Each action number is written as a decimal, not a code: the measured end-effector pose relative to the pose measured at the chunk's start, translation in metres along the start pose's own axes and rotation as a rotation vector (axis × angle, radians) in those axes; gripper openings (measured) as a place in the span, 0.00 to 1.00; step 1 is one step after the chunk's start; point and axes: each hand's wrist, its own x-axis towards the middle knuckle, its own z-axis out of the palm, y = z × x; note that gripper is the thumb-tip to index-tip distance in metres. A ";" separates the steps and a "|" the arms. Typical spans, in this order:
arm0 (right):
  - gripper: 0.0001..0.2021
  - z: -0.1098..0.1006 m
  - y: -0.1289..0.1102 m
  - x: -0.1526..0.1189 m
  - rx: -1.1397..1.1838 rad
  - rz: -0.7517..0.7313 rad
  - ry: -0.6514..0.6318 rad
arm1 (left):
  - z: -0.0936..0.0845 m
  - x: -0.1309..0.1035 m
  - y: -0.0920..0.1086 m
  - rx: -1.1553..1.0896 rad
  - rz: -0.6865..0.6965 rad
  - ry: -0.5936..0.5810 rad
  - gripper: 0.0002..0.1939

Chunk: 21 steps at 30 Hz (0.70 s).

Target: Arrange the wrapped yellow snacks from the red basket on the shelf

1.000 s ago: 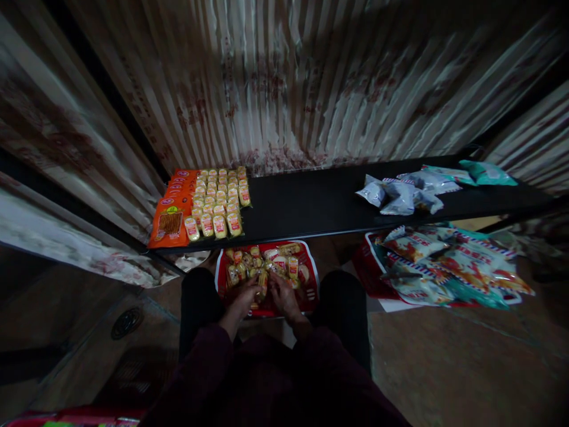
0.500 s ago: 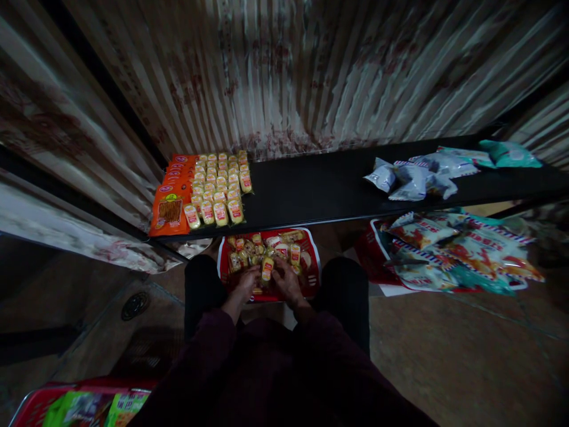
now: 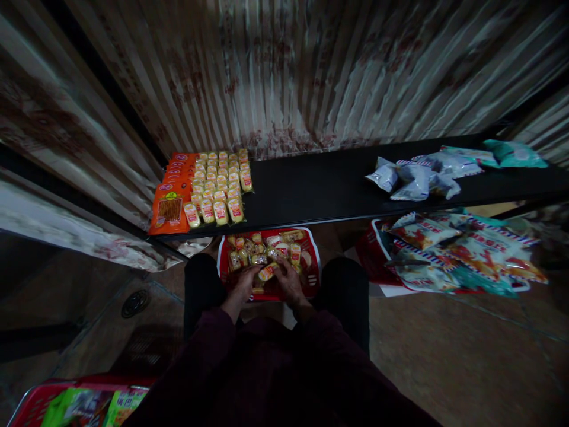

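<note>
Between my hands, over the red basket [image 3: 316,261], is a small wrapped snack cake [image 3: 267,272] with a yellow and red label, lying slantwise. My left hand [image 3: 244,284] has its fingers closed at the cake's left end. At the other end, my right hand [image 3: 288,280] pinches it with thumb and fingers. More wrapped cakes [image 3: 259,259] lie loosely in the basket around and beneath my hands. Above, on the black shelf [image 3: 306,187], similar wrapped cakes [image 3: 220,212] stand in tight rows.
Orange snack bags [image 3: 170,207] line the shelf's left end. Silver-blue bags [image 3: 413,181] and teal bags [image 3: 515,154] lie toward its right. A second red basket [image 3: 372,255] holds large chip bags [image 3: 480,246]. At lower left stands another red basket [image 3: 33,400] with green packets [image 3: 71,408].
The cake between my hands has turned from upright to slanted, nearly sideways. My right fingers have closed in around its end; both hands remain over the basket.
</note>
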 end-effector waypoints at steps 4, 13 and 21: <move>0.25 0.000 -0.003 0.000 0.026 0.005 0.058 | -0.004 -0.002 0.003 -0.189 -0.052 -0.037 0.18; 0.18 0.002 -0.008 0.001 -0.075 -0.232 0.022 | -0.011 0.005 0.006 -0.363 -0.061 -0.036 0.15; 0.14 0.005 -0.009 -0.004 -0.163 -0.297 -0.028 | 0.004 0.007 0.020 -0.250 -0.017 0.024 0.17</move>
